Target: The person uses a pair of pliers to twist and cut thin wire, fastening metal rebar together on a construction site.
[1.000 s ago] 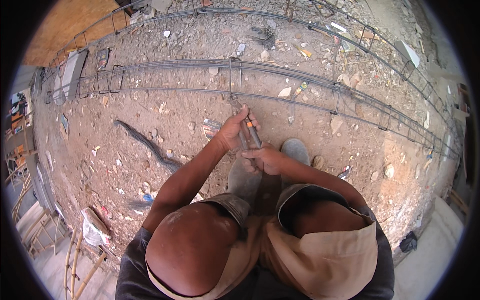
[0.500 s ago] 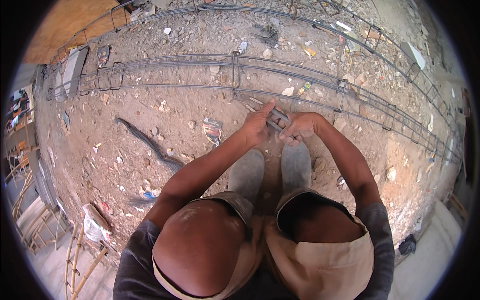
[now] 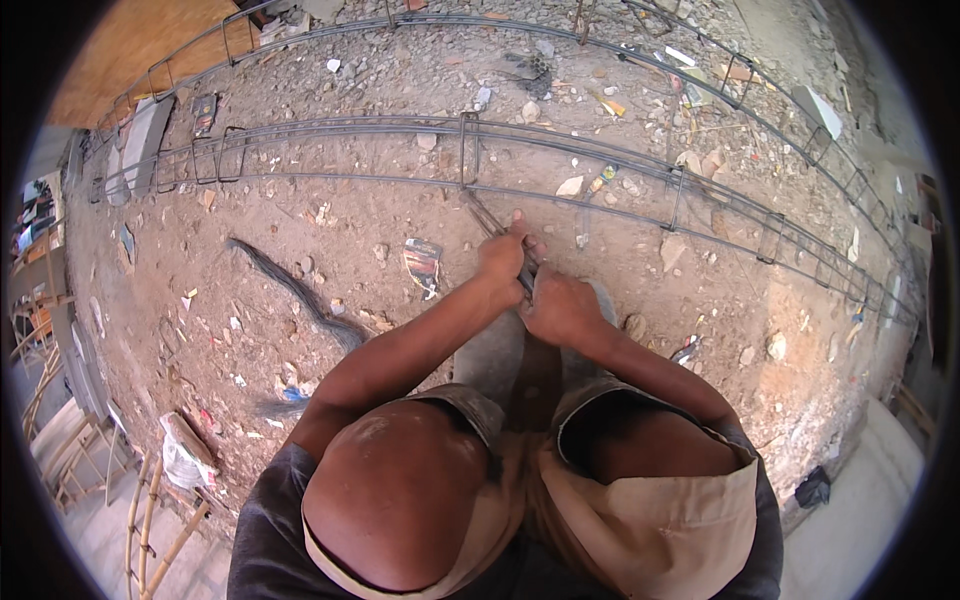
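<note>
Just above my boots, both hands are closed round a slim grey metal tool (image 3: 487, 216) that looks like pincers with two long bars. My left hand (image 3: 502, 264) wraps its upper part, thumb pointing away from me. Close against it, my right hand (image 3: 562, 306) grips the lower end, its fingers mostly hidden. The tool's far tip reaches up-left to the near bar of a long steel rebar cage (image 3: 330, 176), by a square stirrup (image 3: 468, 150). Whether the tip touches the bar, I cannot tell.
A bundle of dark tie wire (image 3: 290, 288) lies on the dirt at left. A second rebar cage (image 3: 480, 22) runs behind the first. Rubble and a torn colourful wrapper (image 3: 423, 265) dot the ground. Bamboo poles (image 3: 150, 525) stand at lower left, and grey boots (image 3: 487, 352) are below my hands.
My right hand has come left and nearer to me, closing up to my left hand. The tool has swung steeper, and my left hand has shifted slightly toward me.
</note>
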Demonstrator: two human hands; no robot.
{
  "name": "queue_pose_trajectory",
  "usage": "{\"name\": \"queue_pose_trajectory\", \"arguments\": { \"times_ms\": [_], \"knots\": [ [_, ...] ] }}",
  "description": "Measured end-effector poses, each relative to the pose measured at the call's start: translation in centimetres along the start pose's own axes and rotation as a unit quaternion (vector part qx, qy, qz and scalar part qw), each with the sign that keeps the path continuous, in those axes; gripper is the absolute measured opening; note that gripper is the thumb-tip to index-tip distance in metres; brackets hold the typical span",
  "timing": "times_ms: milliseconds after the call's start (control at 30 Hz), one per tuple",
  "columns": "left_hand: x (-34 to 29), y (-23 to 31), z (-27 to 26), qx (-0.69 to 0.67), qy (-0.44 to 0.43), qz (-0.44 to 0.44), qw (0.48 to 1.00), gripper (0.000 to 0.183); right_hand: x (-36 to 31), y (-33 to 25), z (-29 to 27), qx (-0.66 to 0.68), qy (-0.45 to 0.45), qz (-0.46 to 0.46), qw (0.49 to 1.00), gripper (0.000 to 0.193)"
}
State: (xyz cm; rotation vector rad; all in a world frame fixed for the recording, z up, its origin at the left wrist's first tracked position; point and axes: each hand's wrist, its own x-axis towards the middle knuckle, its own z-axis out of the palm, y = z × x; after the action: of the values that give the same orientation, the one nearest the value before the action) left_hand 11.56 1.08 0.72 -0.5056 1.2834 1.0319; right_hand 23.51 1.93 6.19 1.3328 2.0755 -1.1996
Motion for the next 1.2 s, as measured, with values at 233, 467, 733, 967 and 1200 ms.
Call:
{"name": "queue_pose_trajectory", "arguments": {
  "times_ms": [233, 467, 733, 967, 1200],
  "knots": [
    [1.8, -0.2, -3.7, -0.061, -0.179, -0.05, 0.981, 0.04, 0.5, 1.3, 1.5, 0.194, 0.019, -0.08, 0.978, 0.093],
    [1.5, 0.8, -2.9, -0.018, -0.2, -0.048, 0.978, 0.046, 1.7, 2.9, 1.9, 0.204, 0.037, -0.074, 0.975, 0.072],
    [-2.1, 13.3, -4.4, 0.669, 0.117, 0.565, 0.469, 0.039, 1.0, 1.9, -0.1, 0.408, -0.184, 0.009, 0.894, 0.053],
    [5.4, 16.6, -1.1, 0.689, 0.016, 0.619, 0.378, 0.049, -0.1, -0.3, 1.2, 0.223, -0.065, -0.014, 0.972, 0.062],
    [6.4, 17.4, 0.1, 0.772, 0.017, 0.484, 0.411, 0.039, -1.1, -1.6, 1.3, 0.077, -0.061, 0.005, 0.995, 0.074]
  ]
}}
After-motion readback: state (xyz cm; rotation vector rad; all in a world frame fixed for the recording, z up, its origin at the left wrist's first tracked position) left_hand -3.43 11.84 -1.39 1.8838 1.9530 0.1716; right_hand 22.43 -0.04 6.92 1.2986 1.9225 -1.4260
